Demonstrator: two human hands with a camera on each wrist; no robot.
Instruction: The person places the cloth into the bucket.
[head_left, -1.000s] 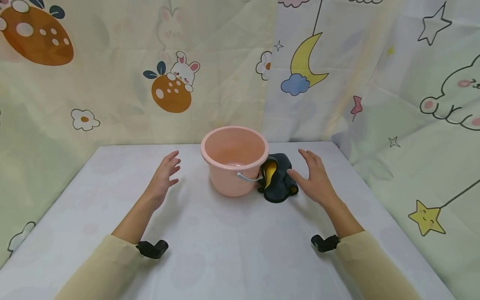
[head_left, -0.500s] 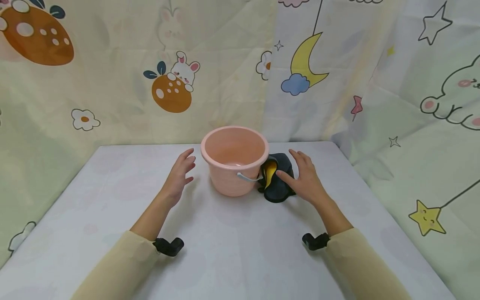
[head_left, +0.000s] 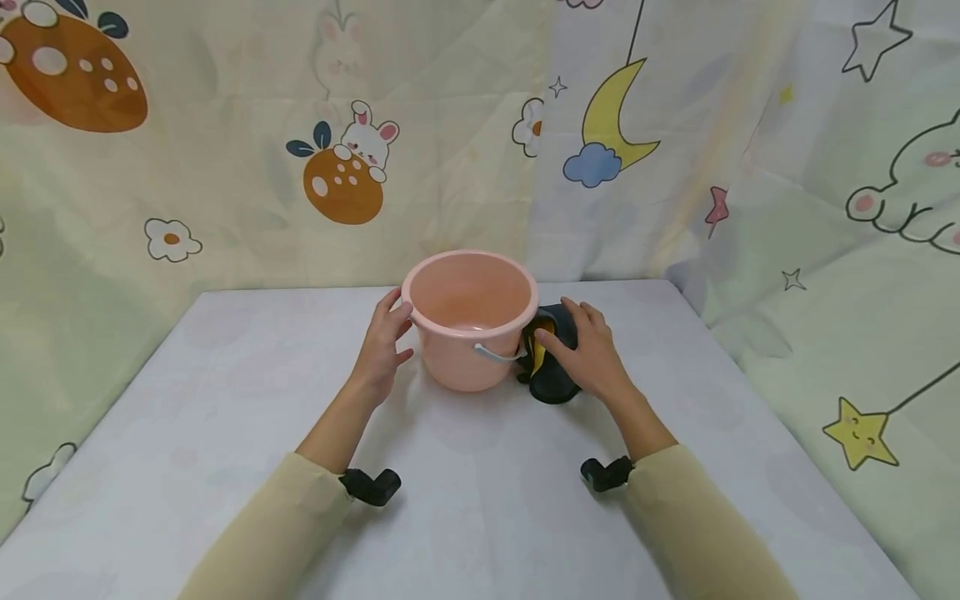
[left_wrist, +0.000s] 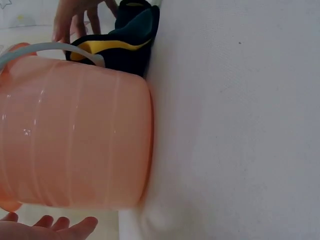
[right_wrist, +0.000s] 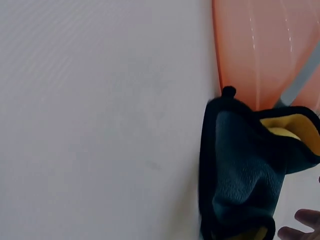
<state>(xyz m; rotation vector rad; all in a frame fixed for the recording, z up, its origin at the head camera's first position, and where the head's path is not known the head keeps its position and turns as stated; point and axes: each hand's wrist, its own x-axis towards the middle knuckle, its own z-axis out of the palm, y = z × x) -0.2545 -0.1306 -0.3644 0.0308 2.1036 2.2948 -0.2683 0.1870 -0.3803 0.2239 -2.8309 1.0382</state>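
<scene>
A pink bucket (head_left: 453, 362) stands upright on the table, its pale handle (head_left: 495, 356) hanging down at the front. My left hand (head_left: 379, 352) is at the bucket's left side, fingertips right at the rim and fingers spread. Against the bucket's right side lies a crumpled dark blue-green cloth (head_left: 553, 383) with black edging and a yellow underside; it also shows in the right wrist view as a cloth (right_wrist: 245, 165) bunched in folds. My right hand (head_left: 595, 354) reaches over this cloth with relaxed fingers, overlapping it in the head view.
The table has a white cover (head_left: 480, 500), and its far edge runs just behind the bucket. Cartoon-printed curtains (head_left: 450, 167) hang behind and to the right. A black wrist camera (head_left: 372, 487) sits on each forearm.
Both hands have moved inward, the left one rightward up to the bucket's rim and the right one leftward over the cloth. Bucket and cloth stay in place.
</scene>
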